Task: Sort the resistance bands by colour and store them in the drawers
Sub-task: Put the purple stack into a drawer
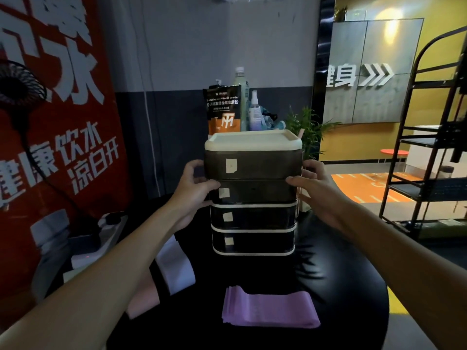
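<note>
A small dark drawer unit [253,216] with a cream lid stands on the black round table [341,286]. Its top drawer [262,164] juts forward of the ones below; each drawer front carries a pale label. My left hand [193,184] grips the top drawer's left side, thumb on the front. My right hand [312,181] grips its right side, fingers at the lower front edge. A folded purple band [270,309] lies in front of the unit. A pale lilac band [177,269] and a pink band [142,298] lie under my left forearm.
Behind the unit stand a powder pouch [223,109], a bottle [240,79] and a spray bottle [255,112]. A fan [20,87] and a red banner are at the left. A black metal rack [429,147] stands at the right, beyond the table's edge.
</note>
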### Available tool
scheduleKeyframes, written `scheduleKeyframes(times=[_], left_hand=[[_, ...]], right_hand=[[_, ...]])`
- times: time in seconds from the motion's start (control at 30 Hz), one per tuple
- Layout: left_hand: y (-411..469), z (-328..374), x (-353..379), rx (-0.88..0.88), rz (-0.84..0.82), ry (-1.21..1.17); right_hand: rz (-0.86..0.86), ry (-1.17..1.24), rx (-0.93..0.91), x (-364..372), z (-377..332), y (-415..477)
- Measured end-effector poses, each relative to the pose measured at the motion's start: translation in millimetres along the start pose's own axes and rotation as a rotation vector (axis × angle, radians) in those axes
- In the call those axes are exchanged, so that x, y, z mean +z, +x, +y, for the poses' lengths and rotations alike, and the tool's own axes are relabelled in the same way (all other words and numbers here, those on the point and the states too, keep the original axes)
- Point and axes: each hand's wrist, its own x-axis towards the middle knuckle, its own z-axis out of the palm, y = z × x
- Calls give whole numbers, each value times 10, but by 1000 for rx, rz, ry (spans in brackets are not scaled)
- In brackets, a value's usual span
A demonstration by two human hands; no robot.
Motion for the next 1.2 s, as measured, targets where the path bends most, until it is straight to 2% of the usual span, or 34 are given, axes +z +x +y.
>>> scheduleKeyframes(times=[0.27,0.47,0.67,0.9,1.07,1.2], left_hand=[[-246,23,-64,126,5,94],[-394,36,-76,184,40,51],[-513,18,-110,182,41,48],[-850,-224,-103,86,196,65],[-1151,-607,77,47,16,235],[-1228,-918,162,72,-135,489]], right_hand=[[54,-22,-57,-53,41,-211],[74,0,-107,-24,-31,-425],[76,-11,-154,-41,-79,-573],[52,-12,-125,-125,92,-740],[-20,-186,9,-207,410,-970],[-163,-570,129,-274,786,-1114]])
